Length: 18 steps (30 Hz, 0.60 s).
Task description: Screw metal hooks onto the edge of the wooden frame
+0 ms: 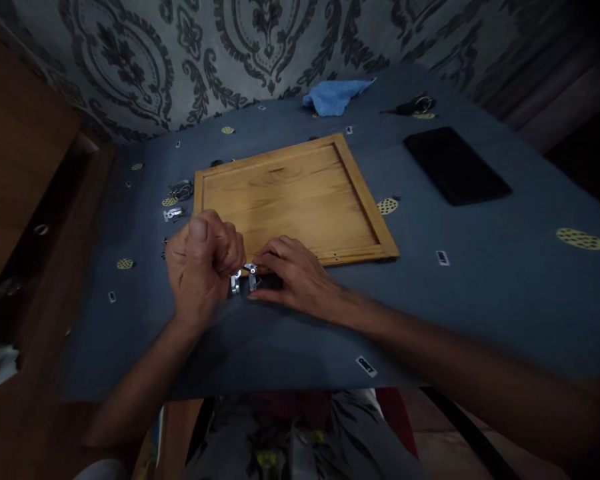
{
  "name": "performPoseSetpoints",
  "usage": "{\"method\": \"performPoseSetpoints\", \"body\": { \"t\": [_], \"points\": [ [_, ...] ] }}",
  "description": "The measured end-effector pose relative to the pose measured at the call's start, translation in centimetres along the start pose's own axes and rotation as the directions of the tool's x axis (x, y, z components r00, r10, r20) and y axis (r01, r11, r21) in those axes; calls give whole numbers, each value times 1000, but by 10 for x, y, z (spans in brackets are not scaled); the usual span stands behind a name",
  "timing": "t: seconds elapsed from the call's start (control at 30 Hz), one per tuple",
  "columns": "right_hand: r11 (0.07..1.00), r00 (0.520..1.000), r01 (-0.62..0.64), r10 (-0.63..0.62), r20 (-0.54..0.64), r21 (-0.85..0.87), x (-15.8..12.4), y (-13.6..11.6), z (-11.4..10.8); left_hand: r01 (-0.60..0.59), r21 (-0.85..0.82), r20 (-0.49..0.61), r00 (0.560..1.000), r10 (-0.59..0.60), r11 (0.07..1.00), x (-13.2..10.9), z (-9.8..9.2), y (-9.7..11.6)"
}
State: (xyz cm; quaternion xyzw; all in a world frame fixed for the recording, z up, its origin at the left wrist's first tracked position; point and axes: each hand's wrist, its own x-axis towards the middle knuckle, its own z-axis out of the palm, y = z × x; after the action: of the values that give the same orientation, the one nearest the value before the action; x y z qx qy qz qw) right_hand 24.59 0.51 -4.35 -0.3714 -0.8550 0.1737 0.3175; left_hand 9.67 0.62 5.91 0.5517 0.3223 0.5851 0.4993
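Note:
A framed wooden panel [290, 200], like a cabinet door, lies flat on the cloth-covered table. At its front edge, near the left corner, sits a silver metal hinge [253, 277], and another shiny metal part [235, 283] shows just left of it. My right hand [300, 277] holds this hinge between thumb and fingers, its fingertips by the panel's edge. My left hand [203, 260] is closed in a fist over the front left corner, thumb on top; whatever it grips is hidden inside the fingers.
Left of the panel lie another metal hinge [174, 213] and a dark coiled item [182, 190]. A blue cloth [336, 97] and a black item with a ring [414, 105] are at the back. On the right rests a black flat rectangular object [457, 165]. A patterned curtain [195, 60] hangs behind.

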Motion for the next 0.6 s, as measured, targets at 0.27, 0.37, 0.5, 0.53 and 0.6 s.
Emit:
{"method": "performPoseSetpoints", "body": {
  "t": [0.27,0.37,0.5,0.53,0.6],
  "points": [
    [1000,1000,17,-17,-7,-2,0,1,1,15,-15,-27,1000,-16,1000,0,1,-2],
    [1000,1000,20,-20,-13,-5,-1,2,3,-6,-74,-35,999,4,997,1,3,-3],
    [1000,1000,23,-23,-17,1,-1,2,2,-8,-106,-27,1000,5,994,1,3,-4],
    [1000,1000,24,-24,-15,4,-1,2,2,-2,-110,-30,1000,-1,994,1,3,-4],
    [1000,1000,19,-19,-11,11,0,2,2,-1,-114,-33,999,-3,994,1,3,-4]
  ]
}}
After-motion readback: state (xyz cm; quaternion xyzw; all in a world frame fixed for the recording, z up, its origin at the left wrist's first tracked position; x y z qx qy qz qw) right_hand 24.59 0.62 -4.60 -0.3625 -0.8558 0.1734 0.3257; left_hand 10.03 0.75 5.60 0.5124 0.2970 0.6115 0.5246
